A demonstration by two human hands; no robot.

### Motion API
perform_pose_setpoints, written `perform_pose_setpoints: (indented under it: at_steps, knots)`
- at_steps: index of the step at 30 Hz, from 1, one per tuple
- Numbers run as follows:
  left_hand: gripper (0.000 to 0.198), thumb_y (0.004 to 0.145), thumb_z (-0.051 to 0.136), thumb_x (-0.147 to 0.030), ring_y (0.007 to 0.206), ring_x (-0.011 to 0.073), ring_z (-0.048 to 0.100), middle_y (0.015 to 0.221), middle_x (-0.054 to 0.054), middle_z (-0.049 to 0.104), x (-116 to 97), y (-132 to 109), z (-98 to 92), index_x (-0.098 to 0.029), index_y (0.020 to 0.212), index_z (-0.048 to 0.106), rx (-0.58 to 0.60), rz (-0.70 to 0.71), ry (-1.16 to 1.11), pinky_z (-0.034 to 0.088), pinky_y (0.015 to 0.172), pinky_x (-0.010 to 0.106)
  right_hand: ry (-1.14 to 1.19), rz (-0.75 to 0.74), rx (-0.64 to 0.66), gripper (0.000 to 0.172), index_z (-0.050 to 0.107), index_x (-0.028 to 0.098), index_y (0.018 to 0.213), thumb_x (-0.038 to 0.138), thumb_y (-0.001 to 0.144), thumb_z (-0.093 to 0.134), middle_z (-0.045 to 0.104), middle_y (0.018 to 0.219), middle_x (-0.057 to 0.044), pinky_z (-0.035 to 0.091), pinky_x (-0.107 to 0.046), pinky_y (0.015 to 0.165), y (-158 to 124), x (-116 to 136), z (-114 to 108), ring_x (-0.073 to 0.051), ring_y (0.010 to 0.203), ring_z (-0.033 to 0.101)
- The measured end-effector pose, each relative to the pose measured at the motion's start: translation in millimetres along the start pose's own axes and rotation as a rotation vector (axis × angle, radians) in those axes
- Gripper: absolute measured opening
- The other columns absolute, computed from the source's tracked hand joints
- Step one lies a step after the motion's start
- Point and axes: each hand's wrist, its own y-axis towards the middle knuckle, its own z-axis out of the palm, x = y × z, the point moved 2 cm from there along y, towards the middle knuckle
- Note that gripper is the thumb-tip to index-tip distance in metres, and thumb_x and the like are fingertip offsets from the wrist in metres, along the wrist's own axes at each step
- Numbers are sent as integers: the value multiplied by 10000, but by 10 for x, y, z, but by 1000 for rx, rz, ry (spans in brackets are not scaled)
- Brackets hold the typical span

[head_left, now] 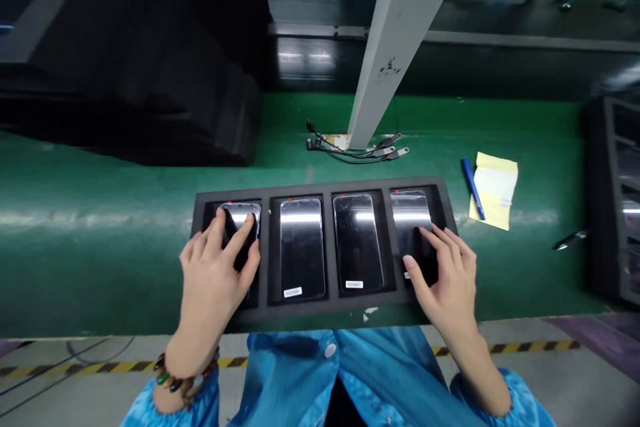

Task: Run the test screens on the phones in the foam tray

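A dark foam tray [327,210] with four compartments lies near the front edge of the green table, one phone in each. My left hand [215,263] rests with fingers apart on the leftmost phone [241,213]. On the rightmost phone [410,207], my right hand [447,277] touches the screen and side with its fingers spread. Between my hands lie two more phones, the left-middle one [303,247] and the right-middle one [359,240], each with a small white label at its lower end.
Black stacked trays [200,80] stand at the back left, another stack [613,200] at the right. A grey post [395,47] rises behind short cables [360,152]. A blue pen [473,188] lies on yellow paper [500,197], with a dark tool [571,240] farther right.
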Motion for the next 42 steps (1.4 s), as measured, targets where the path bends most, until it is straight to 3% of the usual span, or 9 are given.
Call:
perform_pose_setpoints:
  at_steps: [6,10,13,17,21,25,31,37,42]
  knots:
    - [548,1079,636,-369,1610,476,501,1832,163,406,14,-21,32,-283,1620,653,31,-15,17,376,1340,697,-10,27,-50,515,668,260,1435,635,1081,645,721,1466,-154,437,-700,1225,-21,-29,10,-443,1454,576]
    - [522,1093,632,-360,1639,458,482,1830,177,401,-83,9,-26,-282,1608,645,-68,-73,-74,378,1354,727,9,-20,-84,617,581,243,1566,609,1076,667,650,1576,-194,393,-722,1244,0,61,11,-466,1534,498]
    - [556,1080,676,-352,1654,400,476,1826,167,404,-351,56,-56,-301,1629,598,-181,-18,-150,442,1342,673,75,-146,-77,580,543,262,1595,510,1090,680,655,1594,-169,354,-682,1279,-28,323,44,-438,1582,464]
    - [553,1075,665,-366,1664,421,451,1783,211,458,-901,130,84,-205,1601,614,45,215,-154,448,1344,648,73,-249,61,570,525,259,1606,501,1108,657,701,1559,-137,328,-626,1290,-60,669,191,-397,1561,507]
    - [587,1049,630,-301,1704,494,344,1828,243,368,-1185,180,178,-166,1620,598,123,150,-15,330,1345,802,55,-216,45,586,534,236,1598,530,1107,660,673,1587,-165,345,-627,1268,-67,740,278,-403,1551,516]
    - [566,1044,567,-211,1662,482,398,1818,237,390,-1220,192,192,-174,1607,607,125,92,21,353,1295,850,123,-195,63,538,547,258,1566,536,1117,648,690,1561,-145,394,-608,1222,-69,689,269,-387,1515,538]
    - [518,1065,570,-232,1382,476,599,1599,231,611,-1240,199,212,-205,1572,670,76,65,119,543,1115,737,218,-146,99,491,564,285,1531,548,1124,644,701,1540,-129,398,-622,1211,-78,674,213,-379,1501,538]
    - [541,1029,549,-151,1308,477,602,1463,244,658,-1319,227,257,-155,1556,669,97,64,102,511,1080,785,254,-107,117,385,642,283,1329,580,1090,693,705,1505,-136,402,-676,1209,-101,754,228,-398,1482,544]
    - [474,1067,648,-238,1403,428,596,1501,234,637,-1088,191,150,-150,1531,672,2,154,-106,536,1153,674,306,-185,175,521,569,278,1538,530,1097,687,636,1628,-159,448,-672,1232,-40,600,139,-391,1547,537]
